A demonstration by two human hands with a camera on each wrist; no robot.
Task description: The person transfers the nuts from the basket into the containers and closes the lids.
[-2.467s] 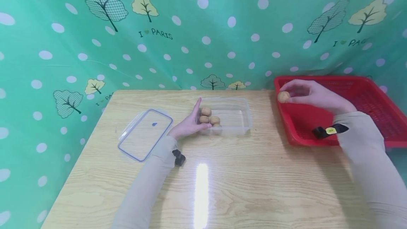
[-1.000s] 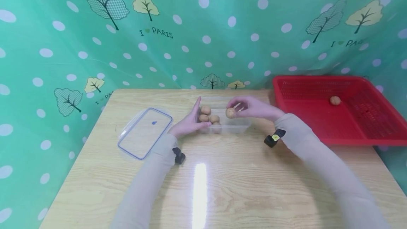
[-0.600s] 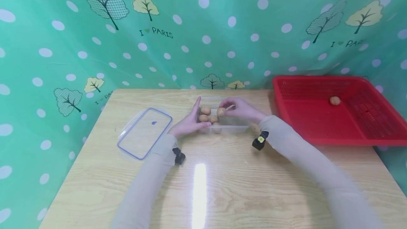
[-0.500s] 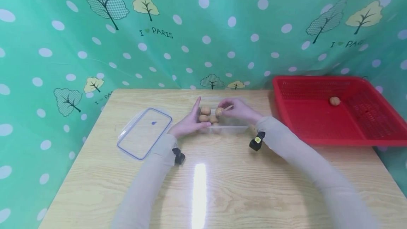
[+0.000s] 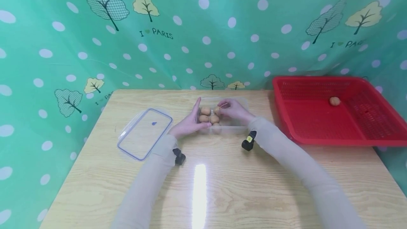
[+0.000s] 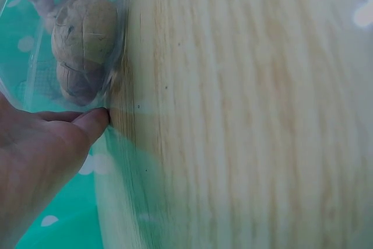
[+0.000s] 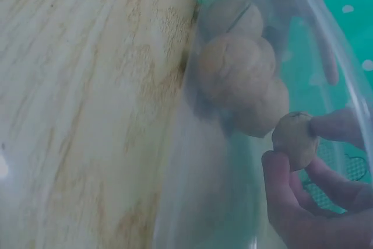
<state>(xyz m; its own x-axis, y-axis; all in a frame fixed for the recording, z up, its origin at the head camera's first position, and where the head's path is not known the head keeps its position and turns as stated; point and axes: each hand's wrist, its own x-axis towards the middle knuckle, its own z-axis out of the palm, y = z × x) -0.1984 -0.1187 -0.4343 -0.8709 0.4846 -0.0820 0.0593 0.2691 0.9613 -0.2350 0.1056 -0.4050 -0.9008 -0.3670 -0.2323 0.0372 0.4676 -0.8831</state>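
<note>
A clear plastic container (image 5: 235,129) stands at the table's far middle with several walnuts (image 5: 206,111) grouped at its left end. My left hand (image 5: 187,124) holds that end, thumb along the front wall and index finger stretched toward the back corner. In the left wrist view, fingertips (image 6: 96,122) press against the container's end, close by the walnuts (image 6: 84,30). My right hand (image 5: 234,110) is inside the container. It pinches one walnut (image 7: 296,139) between thumb and fingers, right beside the others, as the right wrist view shows through the wall.
A clear lid (image 5: 144,133) with a blue seal lies left of the container. To the right stands a red plastic basket (image 5: 321,119), with one walnut (image 5: 334,101) visible in it. A green patterned sheet (image 5: 203,31) hangs behind the table (image 5: 241,190).
My right hand has carried a walnut left from over the red basket into the container, then farther left and lower, beside the other walnuts. My left hand has kept its place on the container.
</note>
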